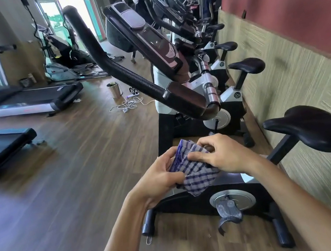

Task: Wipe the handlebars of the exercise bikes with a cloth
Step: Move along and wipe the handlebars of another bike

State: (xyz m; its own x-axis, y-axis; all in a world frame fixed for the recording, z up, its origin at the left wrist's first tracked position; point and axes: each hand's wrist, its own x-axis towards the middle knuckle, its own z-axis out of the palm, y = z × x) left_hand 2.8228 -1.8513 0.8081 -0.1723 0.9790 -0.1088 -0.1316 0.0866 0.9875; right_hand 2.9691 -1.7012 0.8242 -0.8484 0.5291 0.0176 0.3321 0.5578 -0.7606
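Together, both hands' fingers (199, 154) pinching cloth (197, 174)

Low in the centre of the frame, the left hand (159, 177) and right hand (220, 155) both grip a folded blue-checked cloth (195, 170). Above them the nearest bike's black handlebar (112, 62) runs diagonally toward the upper left. Its saddle (308, 127) sits right; treadmills (27, 100), somewhat blurred, stand left.

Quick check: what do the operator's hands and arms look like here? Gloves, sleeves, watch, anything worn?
Nothing worn that shows. The left hand and right hand are ungloved, with no rings, watch or wristband visible. Both forearms are bare right down to the frame edge, so no sleeve appears in view.
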